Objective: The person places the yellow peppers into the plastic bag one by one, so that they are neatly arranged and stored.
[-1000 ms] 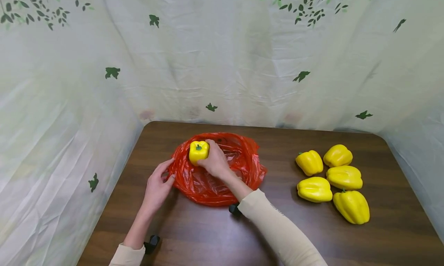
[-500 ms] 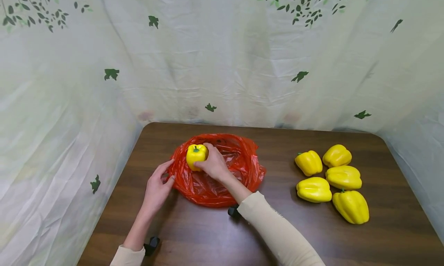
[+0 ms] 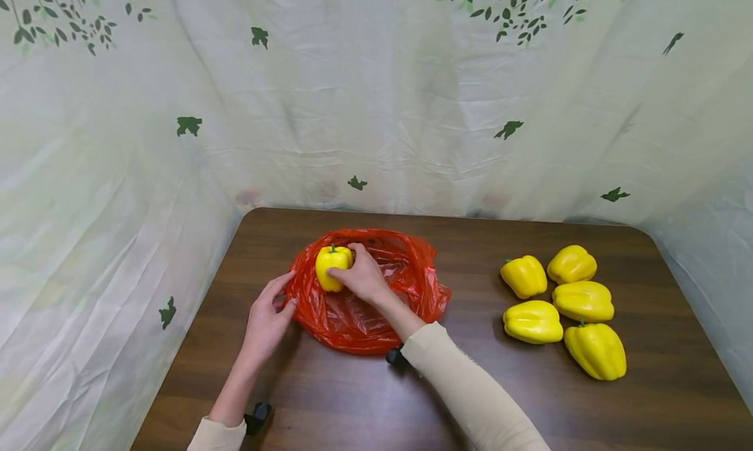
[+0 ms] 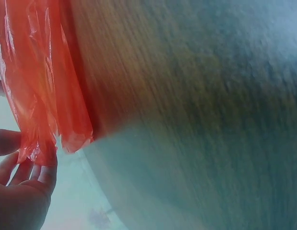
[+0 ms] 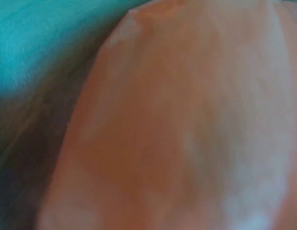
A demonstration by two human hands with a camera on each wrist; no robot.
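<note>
A red plastic bag lies with its mouth spread wide on the table. Inside its left part, my right hand grips a yellow bell pepper that stands with its green stem up. My left hand pinches the bag's left rim between thumb and fingers. In the left wrist view, the fingers hold a gathered edge of the bag. Blurred red plastic fills most of the right wrist view, so the right hand is hidden there.
Several yellow bell peppers lie in a group on the right side of the brown wooden table. A pale cloth with leaf and bird prints hangs behind the table and along its sides.
The right hand has moved the pepper slightly left and down within the bag, and the pepper has tipped more upright. The left hand stays at the rim.
</note>
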